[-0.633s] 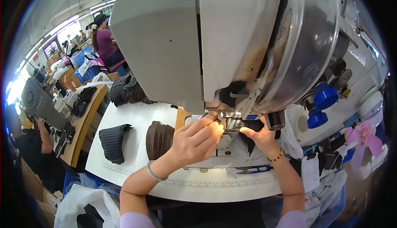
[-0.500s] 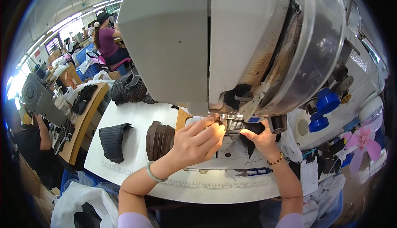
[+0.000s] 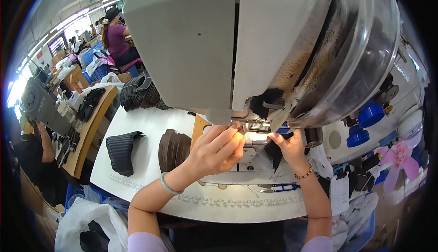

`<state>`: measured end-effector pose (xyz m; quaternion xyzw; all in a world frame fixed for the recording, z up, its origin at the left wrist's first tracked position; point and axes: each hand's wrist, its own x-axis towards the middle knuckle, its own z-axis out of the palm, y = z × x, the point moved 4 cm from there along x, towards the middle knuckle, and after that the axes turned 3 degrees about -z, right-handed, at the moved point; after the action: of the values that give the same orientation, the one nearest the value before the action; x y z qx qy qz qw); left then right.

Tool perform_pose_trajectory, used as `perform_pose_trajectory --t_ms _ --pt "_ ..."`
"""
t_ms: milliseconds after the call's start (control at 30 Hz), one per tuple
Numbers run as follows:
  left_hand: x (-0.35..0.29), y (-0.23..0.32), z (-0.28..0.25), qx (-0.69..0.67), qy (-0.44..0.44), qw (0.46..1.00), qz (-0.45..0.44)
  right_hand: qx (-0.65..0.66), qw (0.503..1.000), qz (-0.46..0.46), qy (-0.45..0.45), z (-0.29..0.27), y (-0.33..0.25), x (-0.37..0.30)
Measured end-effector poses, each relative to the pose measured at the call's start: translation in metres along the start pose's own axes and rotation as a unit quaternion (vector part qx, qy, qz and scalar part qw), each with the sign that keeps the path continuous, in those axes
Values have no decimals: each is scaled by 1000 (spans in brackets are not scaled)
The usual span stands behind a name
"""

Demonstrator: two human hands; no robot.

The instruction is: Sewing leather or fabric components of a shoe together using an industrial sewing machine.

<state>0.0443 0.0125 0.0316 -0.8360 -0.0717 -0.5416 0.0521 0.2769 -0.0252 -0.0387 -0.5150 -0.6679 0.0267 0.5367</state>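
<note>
At the needle area of a large grey-white sewing machine [image 3: 182, 46], both my hands work close together. My left hand [image 3: 216, 150] is closed, fingertips pinched just left of the presser foot [image 3: 258, 127]; whatever they hold is hidden. My right hand [image 3: 294, 151] is on the other side, thumb stretched towards the brightly lit metal plate [image 3: 256, 138] and apart from the fingers. Some of its fingers are partly hidden by the machine. A black piece of material [image 3: 274, 154] hangs beside the right thumb. On the white table [image 3: 150, 124] lie a ribbed black piece [image 3: 123, 154] and stacked brown pieces [image 3: 174, 151].
Thread snips [image 3: 279, 188] lie near the table's front edge. More dark pieces [image 3: 139, 92] are piled at the back left. Blue knobs [image 3: 358, 135] and a pink fan [image 3: 400, 156] are at right. A white bag [image 3: 93, 213] stands lower left; co-workers sit farther left.
The view has shifted slightly. My left hand has drawn a little left from the presser foot. The plate between my hands, darker before, now shows bright. My right hand remains beside it.
</note>
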Motion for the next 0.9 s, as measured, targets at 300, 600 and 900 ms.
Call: perform_pose_trajectory --t_ms 300,600,900 --pt "0 1 -3 -5 -8 1000 -25 -28 999 -19 7 3 -7 4" --pt "3 4 -6 -6 8 1000 -22 -12 987 -145 64 -6 -45 22" --pt "-9 -7 1 -13 8 1000 -16 234 959 132 93 -24 -38 22"
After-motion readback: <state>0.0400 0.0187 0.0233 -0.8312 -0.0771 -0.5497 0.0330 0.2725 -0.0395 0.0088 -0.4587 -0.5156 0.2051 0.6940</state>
